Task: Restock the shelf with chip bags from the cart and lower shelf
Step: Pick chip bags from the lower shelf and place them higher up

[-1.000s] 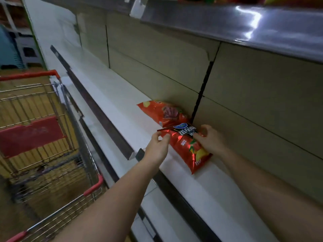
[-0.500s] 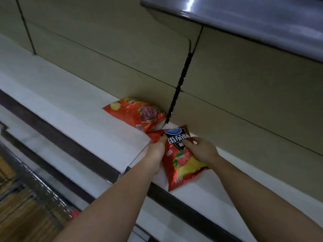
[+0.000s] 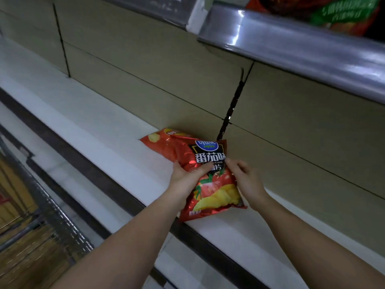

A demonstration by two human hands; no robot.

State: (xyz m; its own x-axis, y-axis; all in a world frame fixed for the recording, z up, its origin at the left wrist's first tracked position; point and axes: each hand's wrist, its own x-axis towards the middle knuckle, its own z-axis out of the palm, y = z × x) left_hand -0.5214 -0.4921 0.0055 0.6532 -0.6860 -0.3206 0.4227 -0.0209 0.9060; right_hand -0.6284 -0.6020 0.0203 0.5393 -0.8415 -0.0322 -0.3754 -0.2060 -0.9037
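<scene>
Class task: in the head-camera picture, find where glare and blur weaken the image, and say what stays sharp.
Head view: glare streaks the metal shelf edge; the packets above and the cart are blurred; straight shelf lines bow from the wide lens; the tomato chip bag stays readable.

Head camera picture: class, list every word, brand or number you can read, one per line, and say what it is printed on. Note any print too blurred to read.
"copico": blue oval on the held chip bag.
"番茄味": large white characters, same bag.
"片": below them, partly hidden by the left hand and right hand.
Second bag: logo blurred.
Upper-shelf bag: white print blurred.
</scene>
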